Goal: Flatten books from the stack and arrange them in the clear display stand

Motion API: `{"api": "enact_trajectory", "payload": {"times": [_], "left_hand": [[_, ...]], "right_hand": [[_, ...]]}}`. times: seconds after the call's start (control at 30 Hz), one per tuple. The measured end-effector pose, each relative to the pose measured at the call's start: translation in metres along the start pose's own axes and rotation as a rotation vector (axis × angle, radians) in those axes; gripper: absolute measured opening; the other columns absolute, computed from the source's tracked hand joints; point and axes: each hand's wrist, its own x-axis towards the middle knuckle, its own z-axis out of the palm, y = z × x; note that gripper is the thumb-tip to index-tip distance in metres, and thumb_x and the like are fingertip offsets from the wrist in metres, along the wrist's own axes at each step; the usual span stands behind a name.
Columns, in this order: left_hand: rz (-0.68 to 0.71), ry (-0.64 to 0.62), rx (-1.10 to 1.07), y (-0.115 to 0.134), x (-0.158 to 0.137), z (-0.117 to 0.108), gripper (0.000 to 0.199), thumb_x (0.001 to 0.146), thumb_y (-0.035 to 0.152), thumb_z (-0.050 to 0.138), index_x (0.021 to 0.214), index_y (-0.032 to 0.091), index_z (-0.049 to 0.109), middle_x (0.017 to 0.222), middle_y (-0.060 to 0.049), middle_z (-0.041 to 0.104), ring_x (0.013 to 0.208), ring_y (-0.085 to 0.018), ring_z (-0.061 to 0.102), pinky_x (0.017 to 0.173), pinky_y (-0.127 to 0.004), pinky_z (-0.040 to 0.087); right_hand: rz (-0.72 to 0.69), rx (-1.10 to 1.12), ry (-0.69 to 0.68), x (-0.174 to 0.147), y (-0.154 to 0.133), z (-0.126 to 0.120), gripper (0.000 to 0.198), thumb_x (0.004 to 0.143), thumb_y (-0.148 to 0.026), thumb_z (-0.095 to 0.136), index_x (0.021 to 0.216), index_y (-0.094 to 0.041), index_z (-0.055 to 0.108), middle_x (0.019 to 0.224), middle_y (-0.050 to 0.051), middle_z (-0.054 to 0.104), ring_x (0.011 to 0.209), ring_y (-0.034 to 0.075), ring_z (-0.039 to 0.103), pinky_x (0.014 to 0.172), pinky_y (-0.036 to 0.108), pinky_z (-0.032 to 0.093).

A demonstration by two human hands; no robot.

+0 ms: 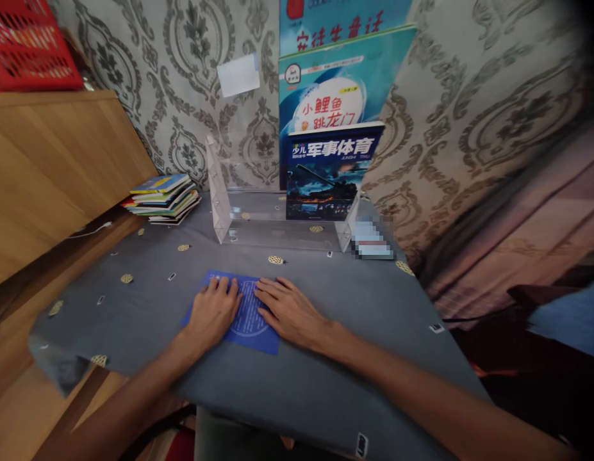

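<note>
A flat blue printed sheet or thin booklet (252, 346), with lines of pale text inside a circle, lies on the grey tablecloth in front of me. My left hand (214, 310) rests palm down on its left side, fingers stretched forward. On the right side lies my right hand (289, 314), also palm down, with its fingers extended over the edge of the text. Neither hand grips anything. Behind the hands stands a clear acrylic book rack (277, 235). A dark blue book with a tank on its cover (325, 173) leans upright in it, before taller teal books (320, 80).
Several stacked books (165, 198) sit at the back left beside a wooden cabinet (61, 173) bearing a red basket (32, 48). A blurred-out flat item (371, 240) lies right of the rack. The patterned tablecloth (147, 307) hangs over the table edges.
</note>
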Motion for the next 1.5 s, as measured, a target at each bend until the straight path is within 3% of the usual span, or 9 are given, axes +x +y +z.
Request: {"api": "enact_trajectory", "payload": {"times": [0.1,0.2,0.33,0.43,0.7,0.93,1.07,1.3,1.5], "left_hand": [[0.129,0.108,-0.105,-0.003,0.004,0.021,0.043,0.105,0.030,0.036,0.139,0.012,0.055,0.142,-0.019,0.059,0.133,-0.029,0.055,0.110,-0.048,0.047],[0.179,0.106,-0.216,-0.006,0.008,0.036,0.050,0.106,0.037,0.032,0.147,0.012,0.046,0.156,-0.017,0.046,0.146,-0.027,0.042,0.119,-0.047,0.039],[0.231,0.069,-0.310,0.005,0.012,0.037,0.055,0.106,0.041,0.030,0.154,0.014,0.036,0.162,-0.015,0.036,0.152,-0.026,0.029,0.123,-0.050,0.031],[0.276,0.025,-0.351,0.025,0.017,0.034,0.057,0.105,0.036,0.032,0.155,0.009,0.032,0.164,-0.017,0.031,0.154,-0.027,0.023,0.125,-0.050,0.027],[0.418,-0.005,-0.555,0.071,0.038,0.034,0.070,0.098,0.034,0.043,0.160,0.018,0.016,0.169,-0.017,0.012,0.157,-0.028,0.001,0.126,-0.057,0.015],[0.460,-0.062,-0.520,0.078,0.047,0.017,0.066,0.101,0.036,0.037,0.159,0.012,0.018,0.167,-0.019,0.018,0.157,-0.028,0.006,0.126,-0.053,0.017],[0.395,-0.033,-0.440,0.065,0.045,0.019,0.060,0.106,0.042,0.025,0.157,0.010,0.026,0.165,-0.019,0.026,0.156,-0.026,0.015,0.126,-0.052,0.020],[0.244,0.028,-0.323,0.022,0.032,0.031,0.064,0.106,0.052,0.022,0.157,0.014,0.028,0.164,-0.016,0.030,0.155,-0.027,0.024,0.124,-0.056,0.022],[0.231,0.038,-0.298,0.018,0.029,0.031,0.062,0.106,0.049,0.024,0.157,0.014,0.030,0.163,-0.016,0.034,0.154,-0.028,0.027,0.123,-0.057,0.025]], "right_hand": [[0.031,-0.040,-0.011,-0.013,0.009,-0.006,0.040,0.101,-0.025,0.050,0.136,-0.012,0.061,0.142,0.017,0.061,0.138,0.028,0.052,0.117,0.054,0.038],[0.052,-0.076,-0.001,-0.022,0.015,-0.009,0.039,0.101,-0.024,0.047,0.135,-0.013,0.062,0.140,0.017,0.062,0.137,0.028,0.053,0.116,0.055,0.040],[0.076,-0.077,0.073,-0.028,0.012,-0.014,0.035,0.101,-0.023,0.045,0.127,-0.014,0.068,0.134,0.017,0.067,0.131,0.028,0.059,0.114,0.054,0.043],[0.101,-0.065,0.129,-0.029,0.001,-0.015,0.037,0.102,-0.025,0.043,0.130,-0.013,0.064,0.137,0.018,0.064,0.131,0.029,0.058,0.113,0.053,0.045],[0.273,0.013,0.142,-0.046,-0.001,-0.005,0.059,0.106,-0.044,0.031,0.155,-0.012,0.036,0.160,0.019,0.038,0.150,0.029,0.034,0.118,0.055,0.038],[0.319,-0.017,0.075,-0.062,0.014,-0.004,0.067,0.105,-0.050,0.031,0.161,-0.015,0.020,0.161,0.019,0.035,0.152,0.027,0.029,0.122,0.055,0.033],[0.312,-0.059,0.066,-0.062,0.012,-0.003,0.069,0.104,-0.052,0.033,0.158,-0.010,0.029,0.160,0.023,0.037,0.152,0.030,0.030,0.121,0.056,0.033],[0.307,-0.116,0.026,-0.060,0.009,-0.003,0.065,0.103,-0.050,0.040,0.152,-0.007,0.041,0.158,0.024,0.039,0.151,0.034,0.030,0.121,0.057,0.032],[0.312,-0.127,-0.005,-0.057,0.006,-0.007,0.064,0.103,-0.049,0.040,0.151,-0.007,0.043,0.156,0.023,0.042,0.151,0.033,0.030,0.121,0.056,0.030]]}}
